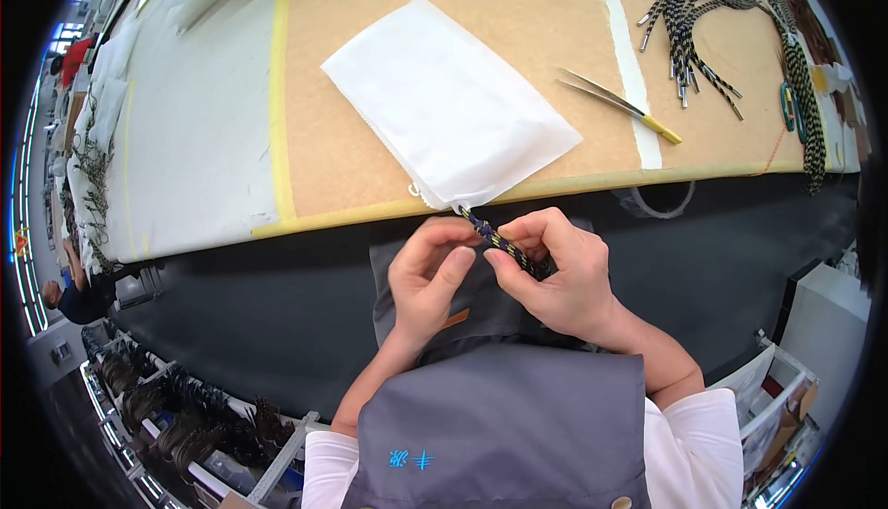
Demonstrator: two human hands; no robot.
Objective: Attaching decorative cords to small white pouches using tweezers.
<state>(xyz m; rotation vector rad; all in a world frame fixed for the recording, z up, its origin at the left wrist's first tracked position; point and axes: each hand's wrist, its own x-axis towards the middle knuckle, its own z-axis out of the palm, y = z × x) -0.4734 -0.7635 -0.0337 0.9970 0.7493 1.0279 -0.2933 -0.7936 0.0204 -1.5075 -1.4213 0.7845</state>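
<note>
A dark cord with yellow flecks (482, 227) runs from the near corner of a white pouch (453, 93) down between my hands, just off the table's front edge. My right hand (560, 273) pinches the cord between thumb and fingers, and part of the cord is hidden behind it. On the other side, my left hand (432, 278) has its fingers curled behind the cord near a knot, thumb a little apart. The pouch lies flat on the table, tilted, with a small white loop beside its near corner.
Yellow-handled tweezers (661, 130) lie right of the pouch. Farther right is a bundle of metal-tipped cords (684, 32), beside green-handled snips (788, 106) and a long hanging hank of cord (812, 130). Yellow tape (333, 219) lines the table edge. Another person (79, 296) is at far left.
</note>
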